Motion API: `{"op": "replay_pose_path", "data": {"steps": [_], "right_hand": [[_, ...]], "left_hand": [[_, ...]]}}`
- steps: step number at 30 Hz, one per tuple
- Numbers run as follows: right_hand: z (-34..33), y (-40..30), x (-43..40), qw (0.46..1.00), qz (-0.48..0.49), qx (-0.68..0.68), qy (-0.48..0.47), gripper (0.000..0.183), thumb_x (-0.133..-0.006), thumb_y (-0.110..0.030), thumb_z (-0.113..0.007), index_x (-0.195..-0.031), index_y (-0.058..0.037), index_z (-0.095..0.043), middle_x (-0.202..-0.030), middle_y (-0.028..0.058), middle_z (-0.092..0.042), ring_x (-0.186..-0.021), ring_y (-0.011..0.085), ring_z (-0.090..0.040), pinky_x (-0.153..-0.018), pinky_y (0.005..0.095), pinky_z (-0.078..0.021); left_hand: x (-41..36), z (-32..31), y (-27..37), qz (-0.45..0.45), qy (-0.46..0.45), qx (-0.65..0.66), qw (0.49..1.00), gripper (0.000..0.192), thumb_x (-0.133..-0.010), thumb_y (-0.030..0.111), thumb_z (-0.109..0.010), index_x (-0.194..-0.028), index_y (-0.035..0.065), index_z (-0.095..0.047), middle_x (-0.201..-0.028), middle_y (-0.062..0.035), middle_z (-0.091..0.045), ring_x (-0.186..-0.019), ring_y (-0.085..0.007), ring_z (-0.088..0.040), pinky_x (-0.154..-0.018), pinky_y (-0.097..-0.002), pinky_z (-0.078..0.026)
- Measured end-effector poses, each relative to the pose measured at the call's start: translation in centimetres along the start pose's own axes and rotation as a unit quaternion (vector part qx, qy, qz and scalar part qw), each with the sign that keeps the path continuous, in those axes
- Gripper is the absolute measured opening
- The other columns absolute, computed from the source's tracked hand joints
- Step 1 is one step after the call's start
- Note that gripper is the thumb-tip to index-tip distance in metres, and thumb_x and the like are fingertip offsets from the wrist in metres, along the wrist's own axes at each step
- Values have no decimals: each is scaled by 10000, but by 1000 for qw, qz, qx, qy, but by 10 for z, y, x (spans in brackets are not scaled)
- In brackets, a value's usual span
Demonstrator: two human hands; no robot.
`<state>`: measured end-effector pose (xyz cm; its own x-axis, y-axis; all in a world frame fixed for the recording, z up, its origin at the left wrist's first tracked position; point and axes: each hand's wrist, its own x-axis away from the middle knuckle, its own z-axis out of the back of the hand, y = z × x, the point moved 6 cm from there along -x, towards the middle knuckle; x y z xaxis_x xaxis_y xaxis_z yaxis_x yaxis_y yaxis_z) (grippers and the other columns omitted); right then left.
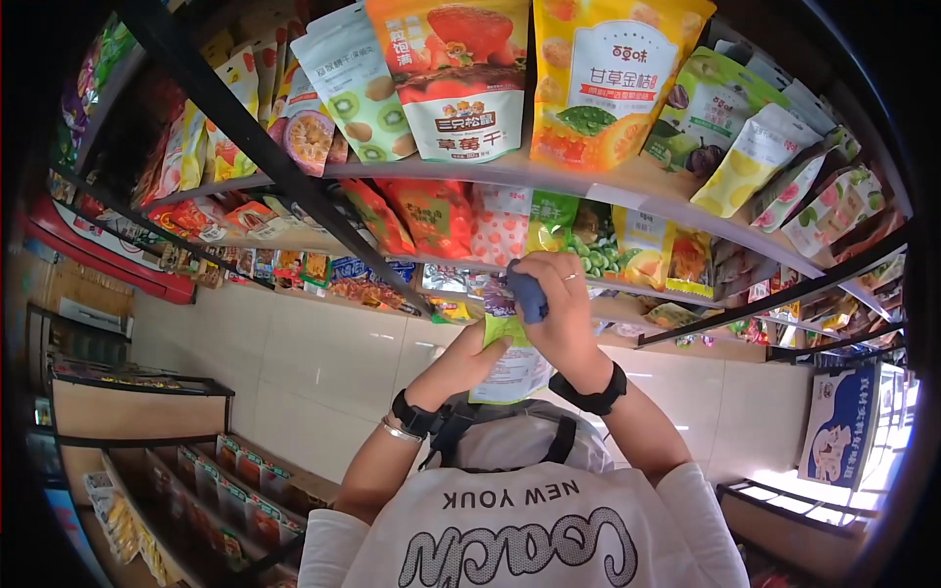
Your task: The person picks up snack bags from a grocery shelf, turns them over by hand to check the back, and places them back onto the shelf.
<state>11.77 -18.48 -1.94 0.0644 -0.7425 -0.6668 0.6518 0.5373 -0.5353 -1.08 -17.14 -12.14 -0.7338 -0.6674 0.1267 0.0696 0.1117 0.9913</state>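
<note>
Near the middle of the head view, my left hand (474, 356) grips the side of a green and white snack pouch (507, 371), its thumb across the front. My right hand (562, 309) is closed around a bunched blue-grey cloth (527, 290), which lies against the upper part of the pouch. The cloth and fingers cover some of the pouch. Both wrists wear black bands. Just beyond my hands, a green snack pouch (551, 220) and a yellow snack pouch (645, 246) stand on the lower shelf.
An upper shelf (470, 173) holds dried-fruit pouches, among them an orange-yellow one (603, 81) and a strawberry one (463, 81). Black metal shelf posts (294, 176) slant through the view. A display rack (140, 415) stands behind at the lower left, and a blue and white carton (845, 426) at the right.
</note>
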Motion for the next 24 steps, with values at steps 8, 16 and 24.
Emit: {"op": "replay_pose_path", "data": {"steps": [8,16,24], "right_hand": [[-2,-4,2,1000,-13,-12,-13,507,-587,65,-705,-1066,-65,-603,-1096,128,-614,-1026,373,-550,-902,458,-462],[-8,-2,3,1000,-18,-15,-18,489,-595,87,-678,-1059,-50,-604,-1082,137,-606,-1023,377,-546,-897,458,-464],[-9,0,19,999,14,24,-20,553,-576,64,-705,-1105,-44,-585,-1115,158,-590,-1018,389,-538,-878,464,-466]], "left_hand": [[-3,0,1,-6,3,-29,1000,360,-967,30,-519,-1325,0,-514,-1254,-64,-588,-1175,-152,-540,-1019,-336,-436],[-4,4,-6,-25,58,18,998,316,-949,-12,-468,-1256,-7,-543,-1160,-68,-617,-1102,-141,-561,-982,-316,-440],[-1,18,0,-78,119,78,987,285,-980,34,-505,-1258,-7,-556,-1128,-9,-621,-975,-82,-554,-862,-271,-468]]}}
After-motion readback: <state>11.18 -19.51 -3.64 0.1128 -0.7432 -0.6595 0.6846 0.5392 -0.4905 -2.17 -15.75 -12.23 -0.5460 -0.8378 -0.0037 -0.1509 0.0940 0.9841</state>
